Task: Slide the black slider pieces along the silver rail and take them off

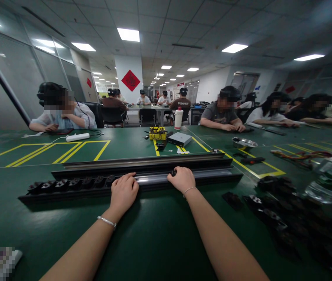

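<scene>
Head view: your right hand [182, 179] is pinching a black piece [173, 172] at the rail [154, 179] beneath both hands; your left hand [125, 192] is curling over it, grip hidden. Seems you're loading pieces, next move probably needing careful lining-up.

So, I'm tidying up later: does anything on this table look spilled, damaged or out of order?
Nothing looks spilled or damaged. Only the heap of black parts at right looks untidy: jumbled, unlike the neat row in the black channel.
</scene>
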`<state>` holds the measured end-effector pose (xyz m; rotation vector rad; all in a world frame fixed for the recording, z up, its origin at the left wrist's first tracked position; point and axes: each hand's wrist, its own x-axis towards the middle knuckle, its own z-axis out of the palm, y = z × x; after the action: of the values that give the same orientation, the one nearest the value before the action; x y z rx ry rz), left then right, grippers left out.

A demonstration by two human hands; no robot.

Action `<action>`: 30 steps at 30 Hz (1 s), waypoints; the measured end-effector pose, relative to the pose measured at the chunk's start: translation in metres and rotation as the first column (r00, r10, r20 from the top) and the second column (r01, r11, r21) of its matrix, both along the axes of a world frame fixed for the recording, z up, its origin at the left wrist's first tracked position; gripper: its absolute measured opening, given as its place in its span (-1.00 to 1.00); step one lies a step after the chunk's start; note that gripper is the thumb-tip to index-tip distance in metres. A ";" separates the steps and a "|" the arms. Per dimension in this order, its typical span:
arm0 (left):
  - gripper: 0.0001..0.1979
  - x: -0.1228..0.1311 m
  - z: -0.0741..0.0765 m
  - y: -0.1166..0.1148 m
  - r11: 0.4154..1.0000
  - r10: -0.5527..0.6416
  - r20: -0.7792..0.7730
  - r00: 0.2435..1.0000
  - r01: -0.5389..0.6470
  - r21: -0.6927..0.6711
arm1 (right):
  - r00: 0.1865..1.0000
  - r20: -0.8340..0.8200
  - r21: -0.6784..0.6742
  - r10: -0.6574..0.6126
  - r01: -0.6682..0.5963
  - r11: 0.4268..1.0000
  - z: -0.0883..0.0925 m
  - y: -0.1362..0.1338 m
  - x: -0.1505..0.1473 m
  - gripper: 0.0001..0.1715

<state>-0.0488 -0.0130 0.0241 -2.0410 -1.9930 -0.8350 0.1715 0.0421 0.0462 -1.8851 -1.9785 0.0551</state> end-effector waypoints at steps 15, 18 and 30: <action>-0.74 0.002 0.000 -0.001 1.000 0.008 0.003 1.000 -0.008 -0.007 | 1.000 -0.007 0.103 -0.012 0.013 0.995 -0.012 -0.007 0.005 -0.60; -0.75 0.001 0.000 -0.001 1.000 0.009 0.002 1.000 -0.009 -0.011 | 1.000 -0.013 0.107 -0.022 0.023 0.994 -0.012 -0.007 0.004 -0.62; -0.75 0.053 0.014 0.025 0.930 -0.285 0.136 0.949 0.308 -0.199 | 0.999 -0.032 0.122 -0.021 0.025 0.992 -0.012 -0.006 0.004 -0.61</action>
<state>0.0046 0.0120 0.0383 -2.5214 -1.9309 -0.8214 0.1751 0.0366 0.0345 -1.8178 -1.8950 -0.0420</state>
